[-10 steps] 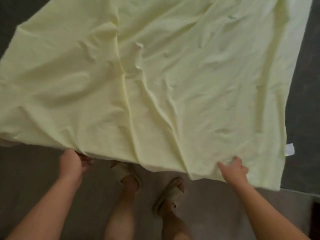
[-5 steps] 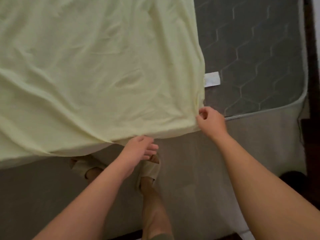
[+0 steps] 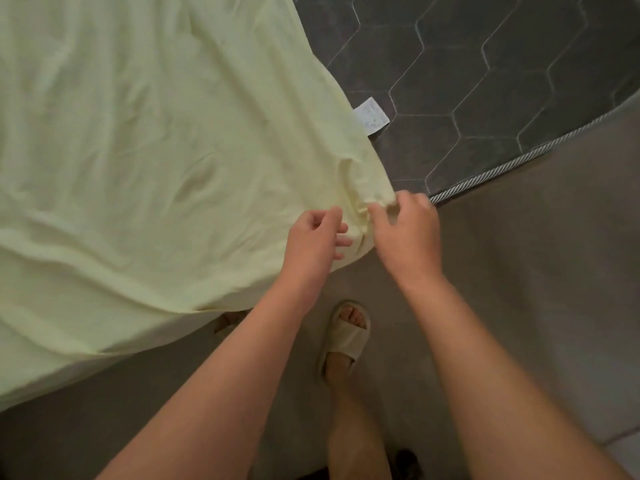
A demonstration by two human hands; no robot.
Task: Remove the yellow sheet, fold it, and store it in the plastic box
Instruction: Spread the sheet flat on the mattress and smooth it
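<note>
Dark grey mattress (image 3: 502,81) w/ hexagon quilting fills the far right, its rope-like piping (image 3: 519,157) running along the near edge; grey-brown floor (image 3: 536,271) below. The yellow sheet (image 3: 138,150) lies wrinkled over the left and centre of the mattress, near edge hanging off the side, one corner pulled to the middle of the view. A white label (image 3: 370,116) sticks out from the sheet's right edge onto bare mattress. Right hand (image 3: 407,233) pinches the bunched corner btwn thumb and fingertips, just beside the piping. Left hand (image 3: 311,240) sits just left of it, over the sheet's edge, fingers curled; can't tell if it has any cloth. Beige slipper (image 3: 346,337) on the floor near the arms.
</note>
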